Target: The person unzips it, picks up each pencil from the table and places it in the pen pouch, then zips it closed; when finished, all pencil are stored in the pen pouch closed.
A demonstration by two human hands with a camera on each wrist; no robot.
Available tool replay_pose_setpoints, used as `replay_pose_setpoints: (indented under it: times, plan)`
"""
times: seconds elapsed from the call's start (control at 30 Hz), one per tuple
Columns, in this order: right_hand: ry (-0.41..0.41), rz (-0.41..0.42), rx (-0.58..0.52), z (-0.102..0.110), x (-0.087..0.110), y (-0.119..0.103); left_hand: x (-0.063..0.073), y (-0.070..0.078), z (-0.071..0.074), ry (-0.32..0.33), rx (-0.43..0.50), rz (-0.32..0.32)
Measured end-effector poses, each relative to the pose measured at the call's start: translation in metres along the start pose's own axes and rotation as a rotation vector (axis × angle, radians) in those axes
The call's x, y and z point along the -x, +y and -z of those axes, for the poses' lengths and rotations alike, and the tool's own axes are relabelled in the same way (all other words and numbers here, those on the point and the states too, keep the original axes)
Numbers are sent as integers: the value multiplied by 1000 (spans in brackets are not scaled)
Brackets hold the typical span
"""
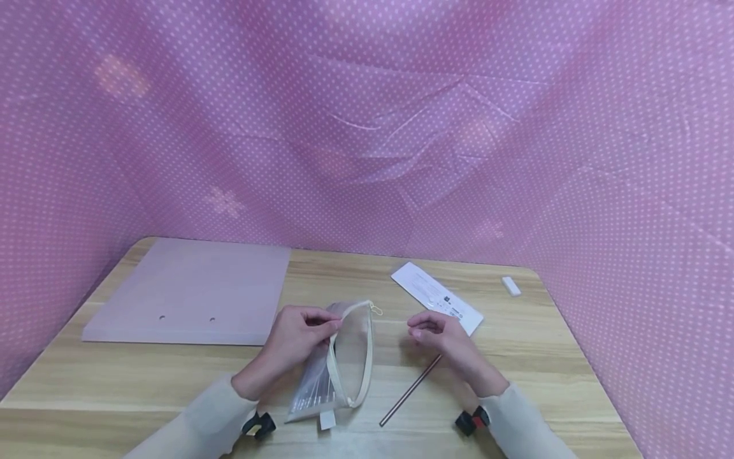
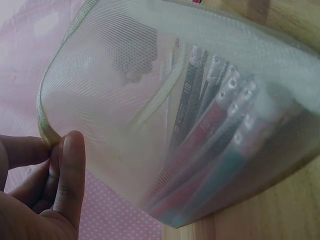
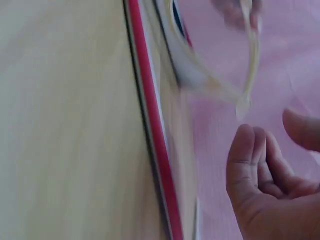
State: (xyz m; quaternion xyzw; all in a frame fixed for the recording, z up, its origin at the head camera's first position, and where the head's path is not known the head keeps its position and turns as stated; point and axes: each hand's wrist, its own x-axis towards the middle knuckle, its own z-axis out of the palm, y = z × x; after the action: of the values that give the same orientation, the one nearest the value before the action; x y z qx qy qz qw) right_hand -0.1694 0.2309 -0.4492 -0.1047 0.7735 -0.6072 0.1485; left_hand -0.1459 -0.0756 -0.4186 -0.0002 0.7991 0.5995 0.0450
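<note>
A sheer mesh zip pouch [image 1: 318, 376] with a cream zipper edge stands unzipped on the table, its mouth facing right. Several pencils [image 2: 200, 125], dark, red and teal, show through its mesh in the left wrist view. My left hand [image 1: 301, 335] pinches the zipper edge of the pouch between thumb and fingers. To the right of the mouth hovers my right hand [image 1: 444, 338], fingers loosely bent and thumb apart, holding nothing. Below that hand a pencil [image 1: 410, 391] lies slanted on the table; its red and black stripes [image 3: 150, 115] appear in the right wrist view.
A pale flat board or folder [image 1: 201, 287] with two small holes covers the table's back left. At the back right lies a white printed packet [image 1: 427, 287], partly behind my right hand. A small white block [image 1: 511, 286] sits near the right edge. Pink dotted cloth [image 1: 367, 159] surrounds the table.
</note>
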Motion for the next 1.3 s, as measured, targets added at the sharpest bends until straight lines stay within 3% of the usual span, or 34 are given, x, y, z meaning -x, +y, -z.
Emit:
replay_pose_setpoints:
  times: [0.13,0.27,0.4,0.63,0.8,1.1,1.3]
  plan:
    - [-61,18,238,22,5,5,0,-1,0,0,-2,-7]
    - [-223,84,460,35,10,9,-1,-2,-1,-3,-6,-6]
    - [-351,182,601,40,12,12,-1,-2,-1,-1,-8,-11]
    - [-400,301,800,39,13,15,-1,-3,-1,-7,0,-16]
    - [-402,367,859,35,14,16,-1,-3,0,-6,-9,-18]
    - [-428,287,853,32,16,13,-1,-2,0,-3,-15,-14]
    - [-456,283,801,35,17,13,0,-1,0,-4,-9,-13]
